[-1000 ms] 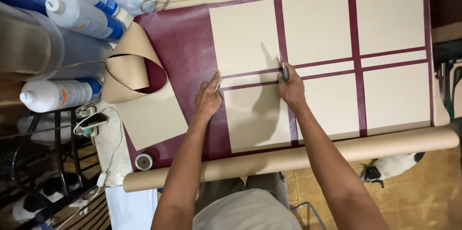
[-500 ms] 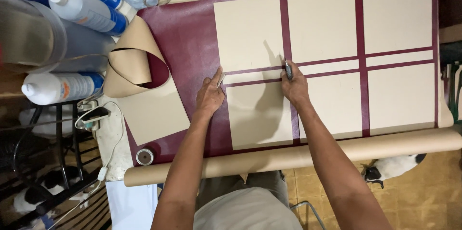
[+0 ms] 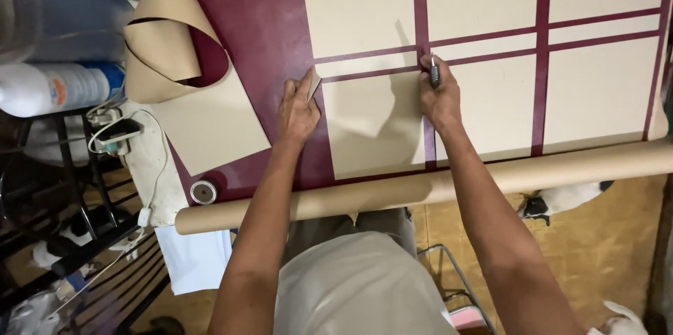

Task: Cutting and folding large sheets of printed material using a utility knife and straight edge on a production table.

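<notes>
Brown paper sheet (image 3: 371, 125) under left hand (image 3: 297, 112), corner pinched by fingers (image 3: 306, 86)

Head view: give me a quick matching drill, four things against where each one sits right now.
Things:
1. left hand
2. right hand
3. tape roll
4. curled paper offcut

Places:
A. upper left of the maroon table
B. gripping a small cutter at the sheet's top right corner
C. table's near left corner, beside the long paper roll
D. lifting the top left corner of the near tan sheet

Pairs: 1-D, 2-B, 3-C, 4-A
</notes>
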